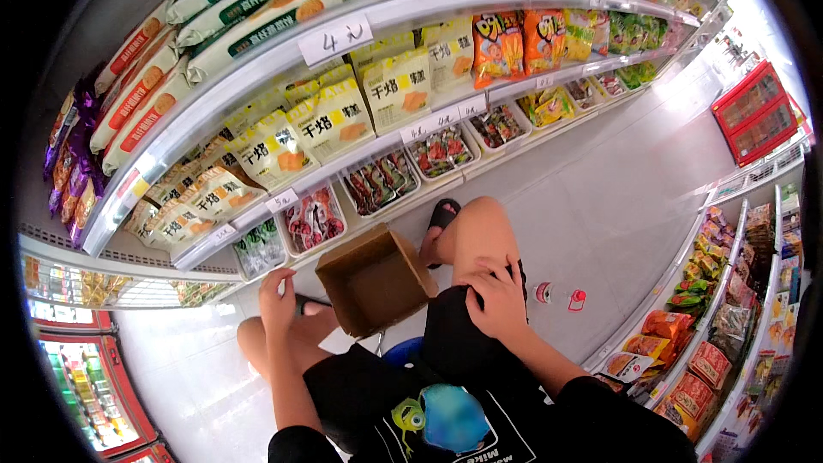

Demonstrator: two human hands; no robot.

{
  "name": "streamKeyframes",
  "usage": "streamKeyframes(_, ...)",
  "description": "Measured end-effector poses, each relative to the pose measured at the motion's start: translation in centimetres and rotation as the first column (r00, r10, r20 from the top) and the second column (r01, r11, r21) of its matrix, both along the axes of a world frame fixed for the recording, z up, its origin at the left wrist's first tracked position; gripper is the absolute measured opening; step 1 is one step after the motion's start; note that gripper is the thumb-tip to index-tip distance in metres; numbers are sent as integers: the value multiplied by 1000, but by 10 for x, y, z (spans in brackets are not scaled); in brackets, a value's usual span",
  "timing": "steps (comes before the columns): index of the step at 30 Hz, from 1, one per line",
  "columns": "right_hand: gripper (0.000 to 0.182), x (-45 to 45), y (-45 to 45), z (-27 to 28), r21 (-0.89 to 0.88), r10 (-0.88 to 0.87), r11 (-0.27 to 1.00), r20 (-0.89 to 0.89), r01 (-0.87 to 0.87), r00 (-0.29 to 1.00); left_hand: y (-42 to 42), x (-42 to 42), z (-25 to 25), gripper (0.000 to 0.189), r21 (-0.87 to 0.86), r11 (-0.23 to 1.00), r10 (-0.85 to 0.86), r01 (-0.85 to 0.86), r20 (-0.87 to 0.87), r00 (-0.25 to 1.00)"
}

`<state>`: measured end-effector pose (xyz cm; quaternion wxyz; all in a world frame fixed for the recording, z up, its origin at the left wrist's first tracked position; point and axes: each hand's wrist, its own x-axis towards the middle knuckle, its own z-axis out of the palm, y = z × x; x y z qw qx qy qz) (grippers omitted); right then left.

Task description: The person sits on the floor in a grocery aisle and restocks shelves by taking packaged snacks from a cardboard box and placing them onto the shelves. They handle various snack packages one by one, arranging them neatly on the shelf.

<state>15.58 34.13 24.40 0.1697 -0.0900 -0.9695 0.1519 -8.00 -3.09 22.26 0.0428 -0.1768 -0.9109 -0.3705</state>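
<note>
An open cardboard box point(376, 280), its inside bare as far as it shows, stands between my knees in front of the lowest shelf. My left hand point(276, 299) is raised to the left of the box, fingers bent and thumb near the fingertips; no object shows in it. My right hand point(495, 296) rests on my right thigh, fingers spread, holding nothing. Just beyond the box lie white trays of small wrapped snacks, among them a tray of red-and-white packets point(313, 222) and a tray of dark green packets point(379, 183).
Yellow-and-white snack bags point(334, 116) fill the shelf above the trays, with long biscuit packs point(257, 26) higher up. On the floor at right are a clear plastic bottle point(543, 292) and a red-capped item point(577, 299). Another snack shelf point(707, 308) stands right; a red-framed fridge point(96, 392), left.
</note>
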Motion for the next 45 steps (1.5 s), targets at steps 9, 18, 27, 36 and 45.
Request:
streamKeyframes(9,18,2,8,31,-246,-22,969,-39,12,999,54,12,19,13,-64,990,-116,126,146,982)
streamKeyframes(18,20,-38,37,25,-279,-5,959,-152,-38,988,105,-6,52,16,-126,914,-383,385,42,923)
streamKeyframes(27,26,-244,65,-2,-793,-422,584,-479,-172,770,209,-45,157,15,-162,863,-503,479,-186,844)
streamKeyframes(36,33,-320,103,14,-712,-597,702,-609,-29,522,331,-110,196,32,-453,731,-670,510,-338,661)
streamKeyframes(45,42,-348,139,13,-648,-547,761,-636,7,544,438,-213,196,36,-520,816,-527,254,-486,697)
